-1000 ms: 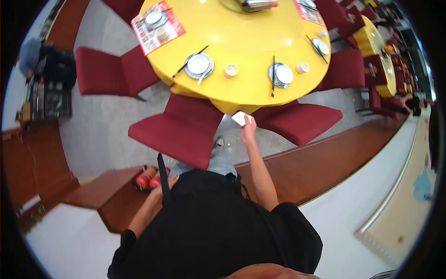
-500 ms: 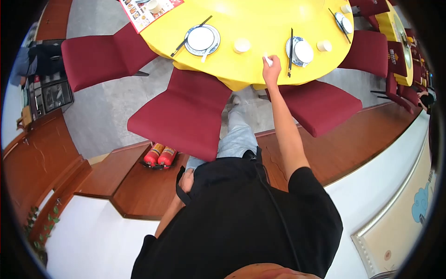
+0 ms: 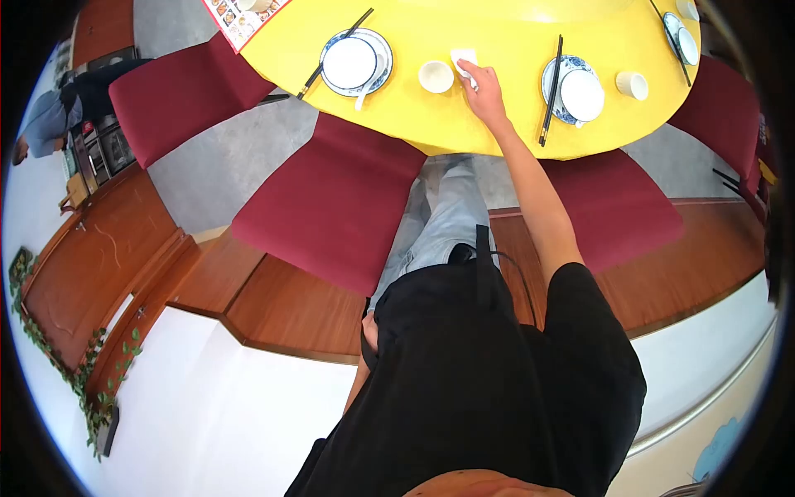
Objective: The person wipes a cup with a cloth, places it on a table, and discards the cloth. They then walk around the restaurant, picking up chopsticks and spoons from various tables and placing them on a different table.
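Observation:
My right hand [image 3: 484,93] reaches over the yellow tablecloth [image 3: 497,131], its fingers closed on a white tissue [image 3: 464,58] that lies against the cloth. Just left of it stands a small cream cup [image 3: 436,76]. To the right are black chopsticks [image 3: 551,93] and a blue-patterned plate [image 3: 550,79] with a white bowl [image 3: 582,94] on it. Low at my side, my left hand [image 3: 370,330] is beside a black strap [image 3: 367,352]; its fingers are mostly hidden.
Maroon chairs [image 3: 331,203] stand around the table's near edge. Another place setting has a white bowl [image 3: 349,63] and a white spoon [image 3: 362,98]. A printed menu sheet [image 3: 236,21] lies at the upper left. A person [image 3: 62,108] bends at the far left.
My right hand has moved left, close to the cream cup, and the tissue now shows spread on the cloth. My view has shifted, and the fire extinguishers are out of sight.

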`<state>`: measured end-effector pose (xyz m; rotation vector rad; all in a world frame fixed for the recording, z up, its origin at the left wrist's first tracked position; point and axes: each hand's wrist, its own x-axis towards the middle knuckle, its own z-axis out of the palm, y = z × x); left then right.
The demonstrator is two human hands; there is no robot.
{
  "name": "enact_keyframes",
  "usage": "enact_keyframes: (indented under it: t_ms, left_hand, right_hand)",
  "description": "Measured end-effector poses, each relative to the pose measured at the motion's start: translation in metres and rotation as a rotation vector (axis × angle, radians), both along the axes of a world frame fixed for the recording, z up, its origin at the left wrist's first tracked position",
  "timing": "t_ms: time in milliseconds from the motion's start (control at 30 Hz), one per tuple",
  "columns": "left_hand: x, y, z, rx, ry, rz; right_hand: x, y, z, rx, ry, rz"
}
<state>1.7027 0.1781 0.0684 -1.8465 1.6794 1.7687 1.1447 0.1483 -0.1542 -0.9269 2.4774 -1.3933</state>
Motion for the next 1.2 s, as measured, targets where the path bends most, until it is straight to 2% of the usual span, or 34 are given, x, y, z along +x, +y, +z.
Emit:
enact_keyframes:
  t_ms: [67, 100, 200, 300, 367, 433, 567, 667, 767, 800, 900, 1100, 1200]
  left_hand:
    - [0.02, 0.009, -0.016, 0.054, 0.062, 0.091]
    - [0.019, 0.01, -0.018, 0.083, 0.094, 0.135]
    - [0.019, 0.018, -0.02, -0.289, 0.063, -0.214]
    - [0.014, 0.017, -0.017, -0.241, 0.028, -0.205]
    - [0.002, 0.02, -0.013, -0.217, -0.133, -0.198]
    - [-0.015, 0.022, -0.006, -0.196, -0.265, -0.192]
    - [-0.018, 0.025, 0.0, -0.2, -0.312, -0.168]
    - [-0.016, 0.027, 0.0, -0.199, -0.309, -0.122]
    - [-0.015, 0.03, -0.003, -0.115, -0.332, 0.01]
    - [-0.02, 0.029, -0.002, -0.08, -0.34, 0.062]
    - [-0.033, 0.023, 0.012, -0.096, -0.33, -0.201]
    - [-0.011, 0.039, -0.002, -0.085, -0.074, 0.068]
    - [-0.037, 0.04, 0.013, -0.052, -0.229, 0.07]
  right_hand:
    - [-0.001, 0.005, 0.005, 0.024, -0.05, 0.073]
    - [-0.002, 0.008, 0.003, 0.041, 0.012, 0.119]
    - [0.004, 0.015, 0.004, 0.144, 0.182, 0.211]
    - [0.01, 0.022, 0.013, 0.307, 0.304, 0.226]
    - [0.012, 0.023, 0.009, 0.361, 0.35, 0.237]
    - [0.01, 0.023, 0.017, 0.349, 0.376, 0.228]
    - [0.01, 0.024, 0.013, 0.288, 0.412, 0.209]
    - [-0.004, 0.025, 0.012, 0.2, 0.349, 0.055]
    - [-0.015, 0.023, 0.005, 0.094, 0.036, 0.009]
    - [-0.017, 0.02, 0.009, 0.161, 0.061, 0.045]
    - [-0.021, 0.01, 0.016, 0.294, 0.127, 0.138]
    - [-0.032, 0.006, 0.006, 0.164, 0.223, 0.187]
    - [-0.033, 0.0, -0.002, 0.118, 0.277, 0.151]
